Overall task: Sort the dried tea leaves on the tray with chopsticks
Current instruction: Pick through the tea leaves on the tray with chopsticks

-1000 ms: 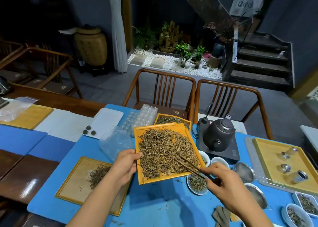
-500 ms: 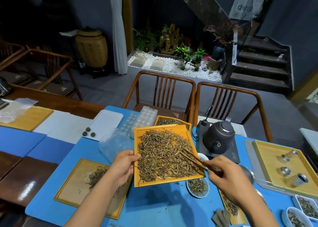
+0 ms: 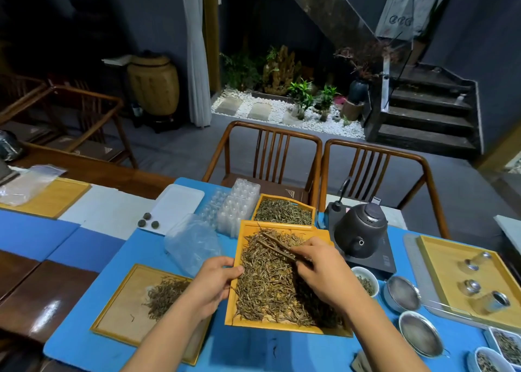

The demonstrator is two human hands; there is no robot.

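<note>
Chopsticks pinched in my right hand rake the tea leaves — left hand clamps the tray rim steady.

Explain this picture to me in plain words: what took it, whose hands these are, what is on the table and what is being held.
A camera worn on a person's head took it, looking forward and down, so the two bare arms are the wearer's own. The left hand grips the left edge of an orange tray heaped with dried tea leaves. The right hand holds chopsticks, tips in the leaves. On the blue mat lie a wooden tray with a small leaf pile, a second leaf-filled tray behind, a dark kettle, strainers and small bowls.
</note>
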